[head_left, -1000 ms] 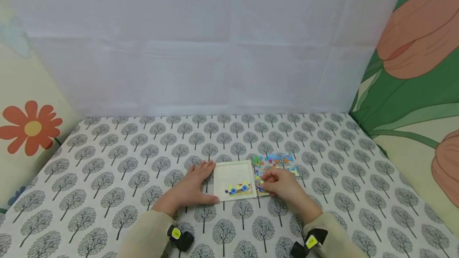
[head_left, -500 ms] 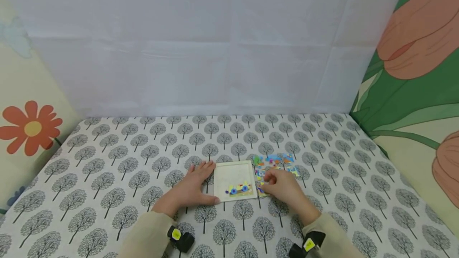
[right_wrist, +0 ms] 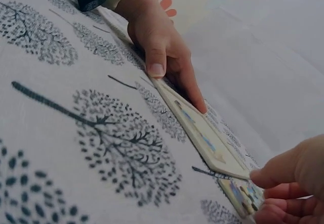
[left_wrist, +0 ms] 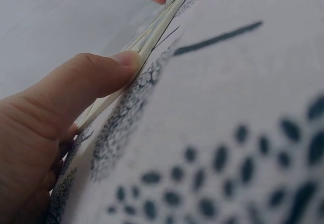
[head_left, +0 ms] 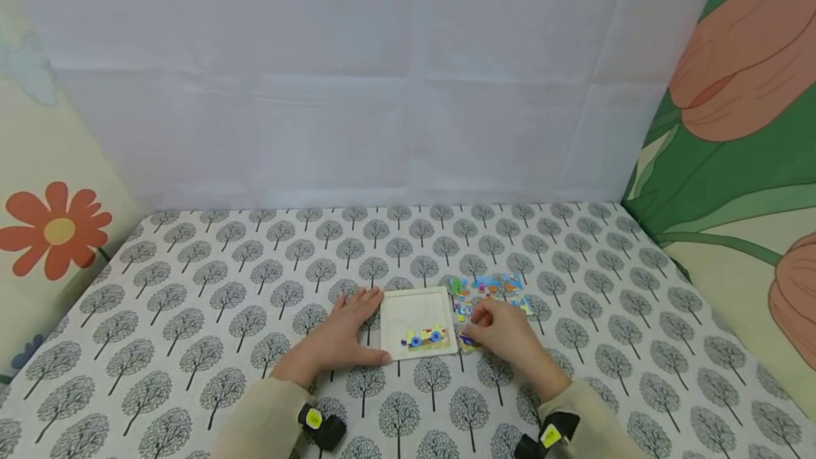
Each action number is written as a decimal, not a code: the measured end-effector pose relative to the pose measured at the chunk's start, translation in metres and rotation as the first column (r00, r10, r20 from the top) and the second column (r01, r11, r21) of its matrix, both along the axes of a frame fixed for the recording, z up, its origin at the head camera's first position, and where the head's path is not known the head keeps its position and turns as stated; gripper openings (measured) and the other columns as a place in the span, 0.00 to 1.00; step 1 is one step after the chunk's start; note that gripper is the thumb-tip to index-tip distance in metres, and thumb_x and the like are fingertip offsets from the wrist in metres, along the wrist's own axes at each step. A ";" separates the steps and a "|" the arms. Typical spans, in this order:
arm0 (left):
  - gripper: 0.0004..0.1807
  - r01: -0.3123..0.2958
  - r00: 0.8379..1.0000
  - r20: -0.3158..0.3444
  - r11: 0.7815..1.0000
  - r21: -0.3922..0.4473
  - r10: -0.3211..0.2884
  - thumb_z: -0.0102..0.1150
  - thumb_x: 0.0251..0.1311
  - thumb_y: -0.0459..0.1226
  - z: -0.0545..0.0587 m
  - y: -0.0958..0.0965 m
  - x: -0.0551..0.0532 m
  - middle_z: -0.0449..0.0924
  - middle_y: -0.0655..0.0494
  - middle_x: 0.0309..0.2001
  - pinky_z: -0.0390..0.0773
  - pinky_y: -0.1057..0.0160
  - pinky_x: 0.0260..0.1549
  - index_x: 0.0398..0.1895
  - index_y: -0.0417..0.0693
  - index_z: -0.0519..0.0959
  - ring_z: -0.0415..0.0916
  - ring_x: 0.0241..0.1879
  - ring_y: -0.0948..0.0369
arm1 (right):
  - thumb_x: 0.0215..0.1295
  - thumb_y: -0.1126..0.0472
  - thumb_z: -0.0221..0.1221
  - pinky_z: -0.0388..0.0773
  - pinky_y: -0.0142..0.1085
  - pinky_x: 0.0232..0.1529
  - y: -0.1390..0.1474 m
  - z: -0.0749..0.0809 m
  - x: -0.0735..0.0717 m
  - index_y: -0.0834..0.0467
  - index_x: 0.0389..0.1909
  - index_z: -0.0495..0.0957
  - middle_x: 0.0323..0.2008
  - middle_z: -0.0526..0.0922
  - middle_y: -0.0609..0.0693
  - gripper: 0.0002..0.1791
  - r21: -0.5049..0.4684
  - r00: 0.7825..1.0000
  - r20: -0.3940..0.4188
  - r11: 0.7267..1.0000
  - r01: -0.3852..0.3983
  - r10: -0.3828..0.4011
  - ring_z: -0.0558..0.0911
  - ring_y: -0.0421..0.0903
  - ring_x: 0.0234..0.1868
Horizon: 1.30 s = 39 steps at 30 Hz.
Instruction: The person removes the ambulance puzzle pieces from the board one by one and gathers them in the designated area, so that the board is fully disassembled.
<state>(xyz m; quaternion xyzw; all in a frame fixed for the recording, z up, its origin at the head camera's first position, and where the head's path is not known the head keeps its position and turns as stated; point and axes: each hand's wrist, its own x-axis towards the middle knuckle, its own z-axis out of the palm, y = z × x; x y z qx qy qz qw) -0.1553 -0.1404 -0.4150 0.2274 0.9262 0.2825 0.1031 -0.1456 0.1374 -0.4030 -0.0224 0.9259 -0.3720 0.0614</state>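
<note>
A shallow cream puzzle frame (head_left: 417, 307) lies flat on the patterned cloth. Low inside it are joined puzzle pieces (head_left: 425, 336) showing blue wheels and a yellow body. My left hand (head_left: 347, 331) rests along the frame's left side, fingers extended and thumb on the near left corner; the thumb (left_wrist: 109, 72) touches the rim in the left wrist view. Just right of the frame, my right hand (head_left: 503, 331) bends its thumb and fingertips down over loose puzzle pieces (head_left: 491, 285). Whether a piece is between those fingertips is hidden. A blue bit shows beside the thumb.
More colourful pieces (right_wrist: 240, 193) lie close against the frame's right edge, partly under the right hand. A white cloth with black trees (head_left: 255, 261) covers the table. Behind it hangs a white sheet (head_left: 408, 91); flower-painted walls stand on both sides.
My right hand has shifted very slightly right and its fingers move a little over the pieces. More blue shows by the thumb now. The left hand and frame stay put.
</note>
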 end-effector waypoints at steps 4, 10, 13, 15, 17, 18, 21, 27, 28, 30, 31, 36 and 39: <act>0.59 0.000 1.000 -0.002 1.000 0.007 0.000 0.70 0.37 0.56 0.000 0.000 0.001 0.47 0.44 0.72 0.32 0.42 0.68 0.70 0.38 0.53 0.38 0.72 0.45 | 0.53 0.58 0.63 0.72 0.32 0.23 -0.003 0.003 -0.002 0.54 0.28 0.77 0.22 0.75 0.45 0.06 -0.026 1.000 -0.030 1.000 0.006 -0.007 0.72 0.41 0.22; 0.59 0.003 1.000 -0.015 1.000 0.009 -0.003 0.70 0.37 0.56 -0.001 0.000 0.001 0.48 0.43 0.72 0.33 0.42 0.68 0.70 0.38 0.53 0.39 0.71 0.45 | 0.54 0.58 0.64 0.72 0.32 0.27 -0.010 0.009 -0.005 0.55 0.31 0.79 0.25 0.76 0.45 0.06 -0.066 0.993 -0.105 0.996 -0.052 0.045 0.72 0.40 0.26; 0.58 0.002 1.000 -0.016 1.000 0.008 -0.002 0.70 0.37 0.55 -0.002 0.000 0.001 0.48 0.44 0.72 0.33 0.42 0.68 0.70 0.37 0.53 0.39 0.71 0.45 | 0.55 0.60 0.64 0.73 0.31 0.27 -0.014 0.010 -0.007 0.58 0.33 0.79 0.26 0.77 0.45 0.07 -0.121 0.985 -0.126 0.984 -0.129 0.114 0.73 0.40 0.27; 0.58 0.003 1.000 -0.018 1.000 0.006 -0.003 0.70 0.38 0.55 -0.002 0.000 0.001 0.48 0.44 0.72 0.33 0.42 0.68 0.70 0.37 0.53 0.39 0.71 0.45 | 0.55 0.61 0.64 0.73 0.30 0.28 -0.016 0.010 -0.007 0.60 0.34 0.79 0.27 0.77 0.47 0.08 -0.141 0.974 -0.141 0.970 -0.197 0.178 0.73 0.40 0.28; 0.58 0.006 1.000 -0.020 1.000 0.000 -0.006 0.70 0.38 0.56 -0.002 0.000 0.001 0.49 0.44 0.72 0.33 0.42 0.68 0.70 0.39 0.54 0.39 0.71 0.45 | 0.52 0.62 0.66 0.73 0.29 0.29 -0.019 0.009 -0.006 0.61 0.35 0.78 0.29 0.77 0.48 0.11 -0.138 0.956 -0.147 0.951 -0.275 0.255 0.73 0.40 0.29; 0.57 0.008 1.000 -0.020 1.000 -0.002 -0.008 0.70 0.39 0.56 -0.002 0.000 0.001 0.49 0.44 0.72 0.34 0.42 0.68 0.70 0.40 0.54 0.39 0.71 0.45 | 0.51 0.62 0.67 0.73 0.29 0.30 -0.020 0.009 -0.005 0.61 0.36 0.78 0.30 0.77 0.48 0.12 -0.125 0.945 -0.147 0.942 -0.312 0.293 0.73 0.40 0.30; 0.56 0.011 1.000 -0.028 1.000 -0.017 -0.011 0.69 0.39 0.57 -0.002 0.000 0.001 0.49 0.44 0.72 0.34 0.42 0.68 0.70 0.42 0.55 0.39 0.71 0.45 | 0.46 0.61 0.69 0.72 0.30 0.32 -0.025 0.009 -0.003 0.59 0.37 0.78 0.30 0.75 0.47 0.16 -0.058 0.907 -0.132 0.911 -0.409 0.399 0.71 0.40 0.30; 0.56 0.008 0.999 -0.033 1.000 -0.027 -0.009 0.69 0.39 0.57 0.000 0.000 0.000 0.48 0.45 0.72 0.34 0.42 0.68 0.70 0.42 0.55 0.39 0.71 0.45 | 0.45 0.59 0.69 0.69 0.30 0.31 -0.036 0.011 -0.002 0.56 0.38 0.79 0.28 0.73 0.44 0.17 0.042 0.880 -0.118 0.888 -0.459 0.460 0.70 0.39 0.29; 0.56 0.008 0.999 -0.031 1.000 -0.027 -0.008 0.68 0.40 0.56 0.000 0.000 0.000 0.48 0.45 0.72 0.34 0.42 0.68 0.70 0.42 0.55 0.39 0.71 0.45 | 0.46 0.59 0.69 0.69 0.29 0.30 -0.038 0.011 -0.002 0.56 0.38 0.79 0.28 0.74 0.44 0.16 0.054 0.882 -0.120 0.890 -0.453 0.456 0.70 0.39 0.29; 0.56 0.010 0.999 -0.031 1.000 -0.026 -0.010 0.68 0.40 0.56 0.000 -0.001 0.000 0.49 0.44 0.72 0.34 0.42 0.68 0.70 0.41 0.55 0.39 0.71 0.45 | 0.49 0.59 0.68 0.70 0.30 0.31 -0.041 0.012 -0.003 0.56 0.38 0.78 0.29 0.74 0.44 0.15 0.072 0.882 -0.124 0.890 -0.449 0.455 0.70 0.39 0.29; 0.56 0.010 0.999 -0.033 1.000 -0.027 -0.011 0.68 0.40 0.56 0.000 -0.001 0.000 0.49 0.44 0.72 0.34 0.42 0.68 0.70 0.41 0.55 0.39 0.71 0.45 | 0.50 0.60 0.67 0.70 0.30 0.31 -0.043 0.012 -0.003 0.57 0.39 0.78 0.29 0.74 0.45 0.14 0.078 0.880 -0.125 0.888 -0.452 0.459 0.71 0.39 0.30; 0.56 0.010 0.999 -0.048 1.000 -0.023 -0.011 0.68 0.40 0.56 -0.002 -0.001 0.000 0.49 0.44 0.71 0.35 0.41 0.67 0.70 0.40 0.55 0.40 0.71 0.44 | 0.51 0.63 0.66 0.71 0.33 0.34 -0.053 0.010 -0.007 0.60 0.42 0.79 0.32 0.75 0.47 0.16 0.082 0.862 -0.096 0.867 -0.492 0.498 0.72 0.41 0.32; 0.55 0.011 0.999 -0.046 1.000 -0.013 -0.012 0.68 0.41 0.56 -0.002 -0.001 0.001 0.49 0.43 0.71 0.35 0.41 0.67 0.70 0.40 0.55 0.40 0.71 0.44 | 0.52 0.61 0.67 0.72 0.31 0.35 -0.057 0.010 -0.009 0.59 0.44 0.80 0.32 0.75 0.46 0.17 0.111 0.854 -0.069 0.855 -0.507 0.516 0.71 0.39 0.32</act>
